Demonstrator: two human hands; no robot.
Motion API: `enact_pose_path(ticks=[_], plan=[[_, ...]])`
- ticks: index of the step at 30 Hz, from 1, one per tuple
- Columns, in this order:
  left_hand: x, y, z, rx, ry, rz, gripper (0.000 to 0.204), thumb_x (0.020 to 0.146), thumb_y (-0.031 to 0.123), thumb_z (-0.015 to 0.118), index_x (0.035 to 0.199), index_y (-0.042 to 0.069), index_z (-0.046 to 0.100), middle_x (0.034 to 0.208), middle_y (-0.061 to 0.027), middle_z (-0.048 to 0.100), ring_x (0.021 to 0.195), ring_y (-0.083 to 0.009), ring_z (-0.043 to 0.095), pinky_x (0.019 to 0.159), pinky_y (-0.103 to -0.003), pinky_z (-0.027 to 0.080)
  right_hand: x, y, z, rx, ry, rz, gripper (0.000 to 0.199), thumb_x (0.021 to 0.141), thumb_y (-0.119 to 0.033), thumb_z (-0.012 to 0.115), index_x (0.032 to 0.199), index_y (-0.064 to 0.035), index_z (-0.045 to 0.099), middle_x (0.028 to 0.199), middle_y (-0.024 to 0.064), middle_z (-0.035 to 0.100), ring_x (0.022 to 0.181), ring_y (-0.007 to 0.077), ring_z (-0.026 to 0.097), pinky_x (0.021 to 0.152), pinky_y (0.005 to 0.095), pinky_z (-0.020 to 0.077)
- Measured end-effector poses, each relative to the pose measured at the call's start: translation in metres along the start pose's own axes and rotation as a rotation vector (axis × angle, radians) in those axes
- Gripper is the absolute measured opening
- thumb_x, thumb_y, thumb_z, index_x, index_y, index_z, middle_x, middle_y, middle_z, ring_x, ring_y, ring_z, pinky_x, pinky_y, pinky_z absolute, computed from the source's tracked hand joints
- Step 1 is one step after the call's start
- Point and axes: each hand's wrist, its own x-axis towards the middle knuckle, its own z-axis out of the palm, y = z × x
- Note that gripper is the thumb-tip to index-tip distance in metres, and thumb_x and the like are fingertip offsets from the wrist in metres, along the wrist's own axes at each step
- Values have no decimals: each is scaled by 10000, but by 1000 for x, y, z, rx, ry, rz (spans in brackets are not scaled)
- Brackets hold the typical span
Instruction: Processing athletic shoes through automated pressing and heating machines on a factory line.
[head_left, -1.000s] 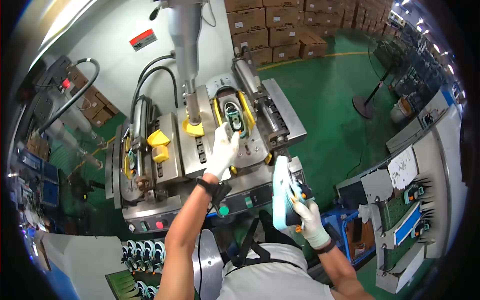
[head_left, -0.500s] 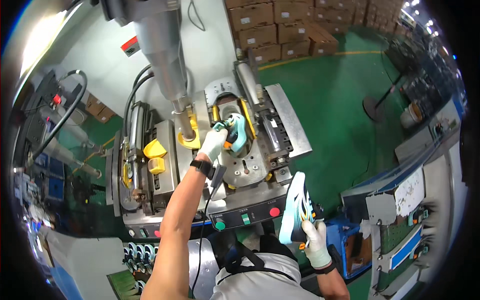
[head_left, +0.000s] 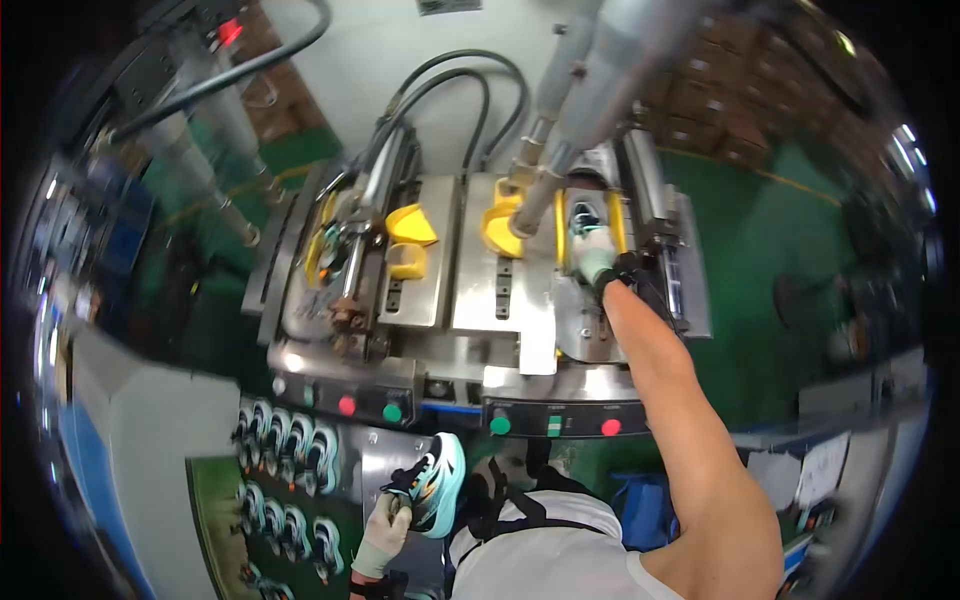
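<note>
My left hand (head_left: 382, 530), in a pale glove, grips a sneaker (head_left: 440, 485) by its heel or collar at the lower left; the shoe is light blue, black and white with orange touches. My right hand (head_left: 594, 250), also gloved, reaches out to the press station (head_left: 588, 325) at the right of the machine. It is closed on a second sneaker (head_left: 584, 212), which sits toe away from me between two yellow side pads. The hand covers that shoe's rear half. Above and left of it slants a metal press cylinder (head_left: 545, 195).
Rows of similar sneakers (head_left: 290, 450) stand on a green rack (head_left: 212, 505) at left. Yellow pads (head_left: 410, 225) lie on the machine's left half. A control panel (head_left: 530, 418) with green and red buttons runs along its front. A blue bin (head_left: 645, 510) stands at lower right; cartons (head_left: 715, 100) are stacked behind.
My left hand has left the press station with a sneaker and moved down left. My right hand has brought the other sneaker from the right into the station. The view has swung left.
</note>
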Motion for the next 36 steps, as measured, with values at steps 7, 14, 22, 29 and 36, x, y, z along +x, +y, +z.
enact_pose_path(ticks=[7, 14, 22, 29, 36], plan=[[-19, -191, 74, -123, 806, -327, 397, 917, 104, 523, 1263, -66, 434, 1087, -287, 595, 1045, -460, 586, 919, -479, 456, 62, 41, -15, 361, -497, -237, 350, 895, -330, 658, 908, 19, 684, 789, 87, 690, 621, 207, 629, 601, 392, 481], [-36, -284, 135, -255, 963, -455, 624, 903, 192, 621, 1440, 4, 365, 1338, -283, 489, 1238, -439, 508, 1073, -474, 394, -102, -60, -140, 572, -456, -507, 586, 941, -341, 671, 1325, 78, 530, 1244, 221, 604, 1107, 299, 600, 961, 371, 461], [-42, -256, 36, 146, 581, 48, 499, 868, 205, 702, 1344, 137, 568, 1390, -123, 519, 1194, -404, 501, 1031, -454, 444, -368, -38, -146, 157, -585, -1069, 951, 798, -267, 787, 1493, 115, 263, 1548, 375, 250, 1470, 501, 217, 1195, 603, 178], [-28, -267, -9, 64, 439, 239, 156, 949, 245, 589, 1021, 117, 640, 1040, -78, 598, 975, -304, 635, 788, -412, 536, -537, -139, -219, 274, -1788, -693, 944, 862, -404, 776, 1525, 56, 285, 1525, 268, 383, 1470, 328, 314, 1193, 397, 268], [-63, -297, -40, -425, 545, 18, 357, 1054, 295, 436, 958, 44, 671, 911, -144, 673, 848, -319, 670, 782, -383, 527, -615, -141, -203, 440, -2002, -582, 825, 914, -408, 717, 1468, 106, 387, 1426, 268, 525, 1348, 296, 513, 1110, 355, 417]])
